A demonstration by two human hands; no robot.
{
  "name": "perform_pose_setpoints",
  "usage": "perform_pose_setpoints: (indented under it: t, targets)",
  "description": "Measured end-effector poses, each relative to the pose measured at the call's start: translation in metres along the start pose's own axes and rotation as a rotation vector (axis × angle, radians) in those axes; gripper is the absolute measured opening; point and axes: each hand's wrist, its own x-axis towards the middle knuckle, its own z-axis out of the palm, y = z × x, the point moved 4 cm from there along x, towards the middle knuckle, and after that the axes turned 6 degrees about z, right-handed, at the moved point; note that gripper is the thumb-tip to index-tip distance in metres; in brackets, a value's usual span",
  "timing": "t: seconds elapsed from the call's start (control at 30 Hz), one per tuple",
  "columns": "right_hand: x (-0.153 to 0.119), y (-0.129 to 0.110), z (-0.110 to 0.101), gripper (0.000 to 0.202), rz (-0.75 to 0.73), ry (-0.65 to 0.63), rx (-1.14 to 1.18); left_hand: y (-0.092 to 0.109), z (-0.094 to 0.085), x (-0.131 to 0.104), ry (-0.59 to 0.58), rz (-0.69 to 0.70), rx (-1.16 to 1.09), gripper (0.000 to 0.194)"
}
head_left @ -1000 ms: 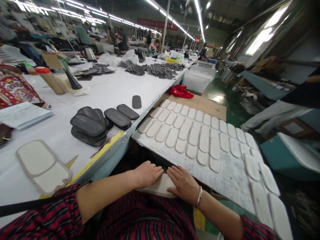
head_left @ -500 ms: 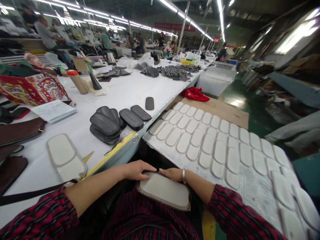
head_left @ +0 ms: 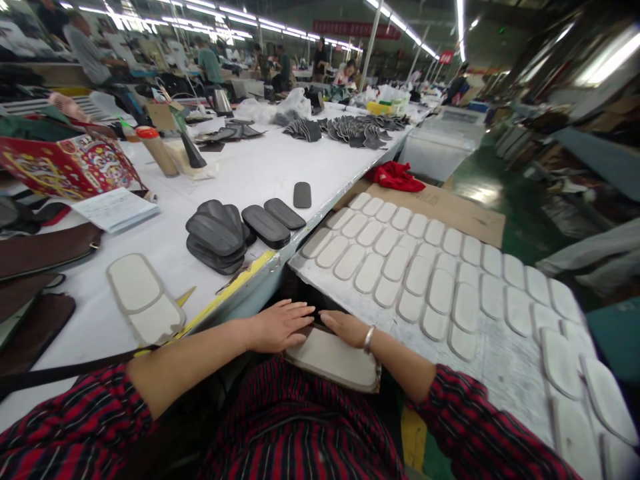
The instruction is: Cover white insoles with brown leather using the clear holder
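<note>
Head view: our left hand (head_left: 283,325) lies flat, fingers extended, across the far left corner of a pad (head_left: 334,360) at lower centre; our right hand (head_left: 346,328) rests along its far edge, whether gripping we cannot tell. We judge this pad in work, while pale pads (head_left: 369,272) already line much of the board (head_left: 487,383) at right. Table (head_left: 260,170) and board edges hem us in, with a dark gap (head_left: 294,288) between them just beyond our fingers.
</note>
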Motion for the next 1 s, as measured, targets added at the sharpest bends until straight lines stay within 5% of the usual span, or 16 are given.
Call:
perform_pose_setpoints:
  t: [0.13, 0.23, 0.33, 0.47, 0.6, 0.93, 1.0]
  targets:
    - [-0.069, -0.009, -0.011, 0.044, -0.100, 0.237, -0.092, 0.043, 0.012, -0.011, 0.150, 0.058, 0.008, 0.067]
    - [-0.121, -0.018, 0.015, 0.041, -0.148, 0.301, -0.310, 0.068, 0.036, -0.010, 0.197, 0.087, 0.028, 0.063]
    - [-0.144, -0.020, 0.045, 0.023, -0.151, 0.399, -0.489, 0.074, 0.054, -0.003, 0.221, 0.068, 0.091, 0.051]
    - [-0.143, -0.019, 0.063, 0.014, -0.164, 0.502, -0.581, 0.075, 0.059, 0.000, 0.270, 0.087, 0.161, 0.040]
    - [-0.137, -0.022, 0.055, 0.020, -0.007, 0.533, -0.499, 0.078, 0.057, -0.001, 0.317, 0.043, 0.174, 0.025]
    - [-0.120, -0.033, 0.045, 0.003, 0.350, 0.397, -0.551, 0.080, 0.048, 0.014, 0.359, -0.239, 0.002, 0.012]
    - [-0.117, -0.033, 0.041, 0.013, 0.422, 0.382, -0.566, 0.079, 0.047, 0.017, 0.363, -0.289, -0.013, 0.015]
